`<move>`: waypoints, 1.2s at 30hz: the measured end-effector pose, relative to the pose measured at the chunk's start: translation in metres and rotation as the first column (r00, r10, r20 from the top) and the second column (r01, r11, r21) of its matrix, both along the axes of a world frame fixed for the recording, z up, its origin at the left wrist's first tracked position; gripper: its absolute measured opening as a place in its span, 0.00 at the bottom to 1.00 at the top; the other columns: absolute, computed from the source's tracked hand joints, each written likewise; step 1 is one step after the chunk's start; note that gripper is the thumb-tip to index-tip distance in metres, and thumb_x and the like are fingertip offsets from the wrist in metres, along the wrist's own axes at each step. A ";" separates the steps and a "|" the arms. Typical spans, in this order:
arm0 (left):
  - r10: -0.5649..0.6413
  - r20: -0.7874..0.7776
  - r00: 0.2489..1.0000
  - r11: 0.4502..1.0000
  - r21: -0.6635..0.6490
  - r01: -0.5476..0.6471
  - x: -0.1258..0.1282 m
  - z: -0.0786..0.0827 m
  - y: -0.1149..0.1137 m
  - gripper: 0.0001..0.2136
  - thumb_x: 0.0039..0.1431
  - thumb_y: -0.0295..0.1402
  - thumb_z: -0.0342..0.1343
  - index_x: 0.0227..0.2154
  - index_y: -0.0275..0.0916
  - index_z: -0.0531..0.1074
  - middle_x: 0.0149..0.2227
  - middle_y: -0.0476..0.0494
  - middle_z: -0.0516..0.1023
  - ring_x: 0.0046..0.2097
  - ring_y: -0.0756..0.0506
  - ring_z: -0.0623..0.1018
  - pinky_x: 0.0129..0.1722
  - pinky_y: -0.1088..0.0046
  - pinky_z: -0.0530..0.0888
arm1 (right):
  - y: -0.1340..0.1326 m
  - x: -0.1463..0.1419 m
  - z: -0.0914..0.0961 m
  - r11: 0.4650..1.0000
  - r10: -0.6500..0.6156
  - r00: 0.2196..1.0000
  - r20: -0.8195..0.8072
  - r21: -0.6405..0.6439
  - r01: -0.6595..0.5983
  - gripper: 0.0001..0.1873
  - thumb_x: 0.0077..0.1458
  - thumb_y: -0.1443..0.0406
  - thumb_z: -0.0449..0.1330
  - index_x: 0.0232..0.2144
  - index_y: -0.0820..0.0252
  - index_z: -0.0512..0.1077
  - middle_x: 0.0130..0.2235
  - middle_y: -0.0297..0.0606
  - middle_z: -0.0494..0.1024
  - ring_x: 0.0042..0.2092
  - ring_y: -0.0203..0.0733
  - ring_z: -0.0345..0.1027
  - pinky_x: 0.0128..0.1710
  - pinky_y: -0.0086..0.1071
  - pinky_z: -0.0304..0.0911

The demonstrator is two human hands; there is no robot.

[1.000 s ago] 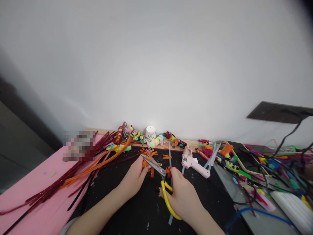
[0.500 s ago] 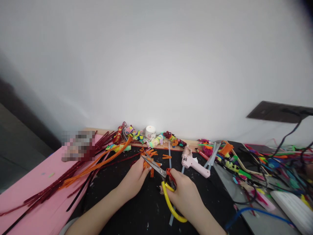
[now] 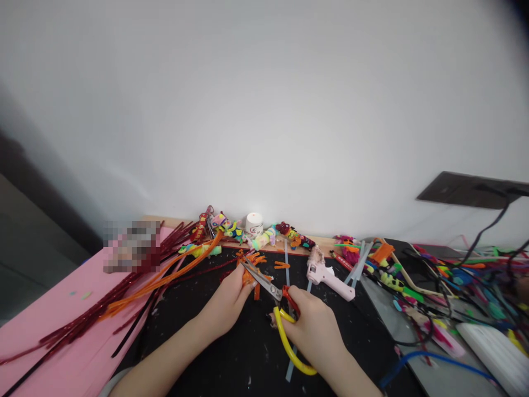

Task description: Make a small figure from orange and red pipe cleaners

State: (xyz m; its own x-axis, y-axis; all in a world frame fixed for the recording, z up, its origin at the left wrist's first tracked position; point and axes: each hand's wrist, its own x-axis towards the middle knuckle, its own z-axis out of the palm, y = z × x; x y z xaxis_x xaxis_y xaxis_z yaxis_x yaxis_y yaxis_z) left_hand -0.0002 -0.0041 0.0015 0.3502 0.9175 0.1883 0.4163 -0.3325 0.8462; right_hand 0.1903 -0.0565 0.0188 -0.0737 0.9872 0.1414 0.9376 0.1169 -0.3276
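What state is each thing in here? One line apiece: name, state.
Left hand: holding orange piece
Right hand: gripping scissors
Scissors: held, blades at the orange piece, opening unclear
Glue gun: lying, not held
Cup: apparently upside down
Red stems: loosely bunched, lying
Socket: cable plugged in

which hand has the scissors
The right hand: it grips the red-and-yellow-handled scissors, while the left hand instead holds the orange fuzzy piece by the blades.
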 end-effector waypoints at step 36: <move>0.025 -0.032 0.999 0.999 0.042 -0.024 0.000 -0.002 0.002 0.09 0.62 0.30 0.42 0.42 0.38 0.65 0.43 0.39 0.73 0.48 0.41 0.72 0.50 0.61 0.67 | -0.004 0.000 0.001 0.994 0.029 0.999 -0.044 -0.104 -0.033 0.09 0.51 0.63 0.56 0.37 0.56 0.65 0.35 0.38 0.73 0.36 0.45 0.71 0.30 0.29 0.57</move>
